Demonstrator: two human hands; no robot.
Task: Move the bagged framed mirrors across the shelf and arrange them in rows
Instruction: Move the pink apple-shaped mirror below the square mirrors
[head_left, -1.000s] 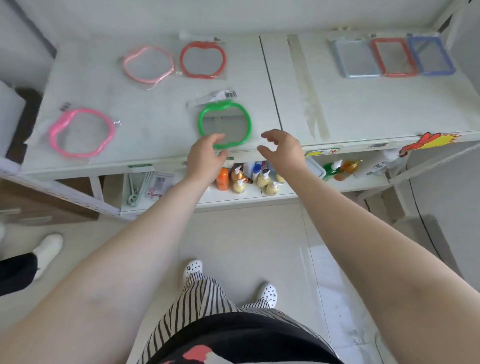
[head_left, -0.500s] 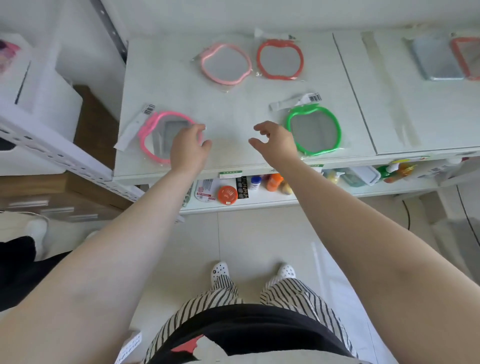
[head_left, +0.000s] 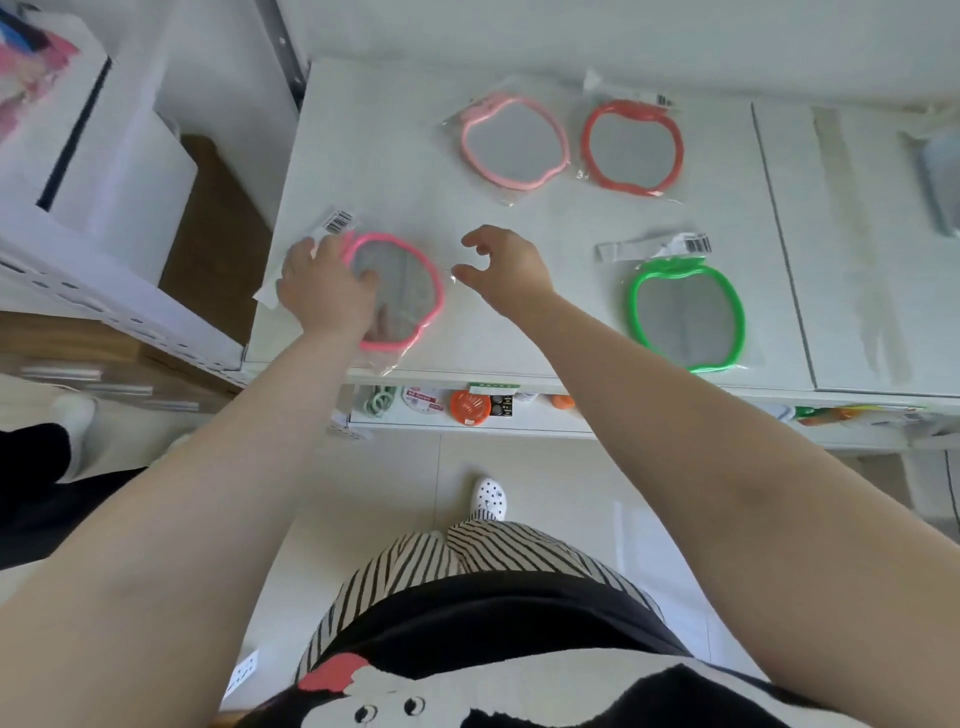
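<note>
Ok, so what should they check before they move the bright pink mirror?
1. Left hand on the bright pink mirror: ok, it lies over the mirror's left side.
2. Firm grip on it: cannot tell, the fingertips are hidden.
3. Right hand free to help: ok, it hovers beside the mirror, holding nothing.
4. Mirror fully on the shelf: not ok, its bag corner pokes over the front edge.
5. Space beside the green mirror: ok, bare shelf lies between the two.
6. Back row tidy: ok, the pale pink mirror and red mirror lie side by side.
</note>
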